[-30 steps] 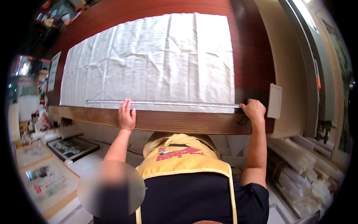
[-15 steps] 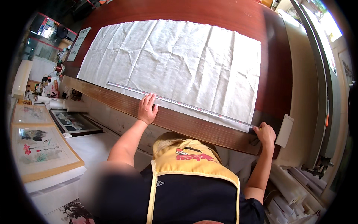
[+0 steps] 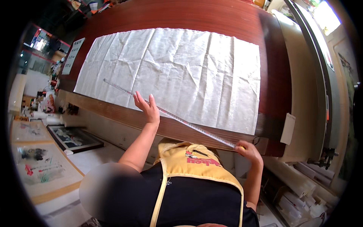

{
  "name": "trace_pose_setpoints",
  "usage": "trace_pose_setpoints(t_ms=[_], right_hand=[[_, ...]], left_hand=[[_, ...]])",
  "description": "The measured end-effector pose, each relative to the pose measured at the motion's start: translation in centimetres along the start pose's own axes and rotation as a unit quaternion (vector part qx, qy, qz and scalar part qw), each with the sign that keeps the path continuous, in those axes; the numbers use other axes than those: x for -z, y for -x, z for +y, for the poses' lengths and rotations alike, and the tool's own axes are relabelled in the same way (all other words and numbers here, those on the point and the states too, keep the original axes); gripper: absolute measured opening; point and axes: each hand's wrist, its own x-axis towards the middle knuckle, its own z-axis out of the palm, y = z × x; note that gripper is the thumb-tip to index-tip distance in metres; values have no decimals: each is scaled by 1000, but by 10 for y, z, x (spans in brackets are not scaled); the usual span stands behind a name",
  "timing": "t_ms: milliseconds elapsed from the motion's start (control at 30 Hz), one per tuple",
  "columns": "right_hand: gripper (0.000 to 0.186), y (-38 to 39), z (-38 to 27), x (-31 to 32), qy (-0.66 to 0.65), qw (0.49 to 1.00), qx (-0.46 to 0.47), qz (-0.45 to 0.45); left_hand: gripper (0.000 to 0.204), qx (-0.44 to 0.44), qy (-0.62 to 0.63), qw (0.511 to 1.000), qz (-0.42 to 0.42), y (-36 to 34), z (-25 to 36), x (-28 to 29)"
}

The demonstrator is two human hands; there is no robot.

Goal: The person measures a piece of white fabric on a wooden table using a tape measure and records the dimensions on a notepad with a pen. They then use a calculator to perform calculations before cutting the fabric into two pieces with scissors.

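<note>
A creased white sheet, cloth or paper, lies spread on the dark red table. The extended blade of a tape measure runs aslant over its near left part and past the table's front edge. My right hand is closed round the case end of the tape, off the near right corner of the sheet; a bit of yellow shows between the fingers. With fingers stretched out and apart, my left hand is at the blade near the sheet's front edge. Whether it touches the blade, I cannot tell.
A pale printed strip lies at the table's left end, and a white card hangs at its right end. Framed paintings stand at the lower left. Rolls of paper are stacked at the lower right.
My right hand has pulled the tape's near end left and toward me, off the table's right corner. The blade now slants more. My left hand has shifted slightly left, its fingers more spread.
</note>
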Motion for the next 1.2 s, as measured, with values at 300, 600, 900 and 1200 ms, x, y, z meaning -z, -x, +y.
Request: trace_pose_setpoints(t_ms=[300, 600, 900, 1200], right_hand=[[18, 79, 56, -117, -409, 904, -93, 79], [22, 29, 19, -226, -340, 852, -134, 375], [27, 2, -22, -231, -301, 852, -160, 397], [28, -5, -28, -226, -293, 854, -160, 398]], left_hand=[[53, -37, 388, 849, -355, 28, 92, -145], [73, -431, -8, 783, -448, 46, 110, -219], [81, -446, -49, 784, -429, 43, 103, -222], [66, -481, -86, 769, -412, 42, 101, -223]])
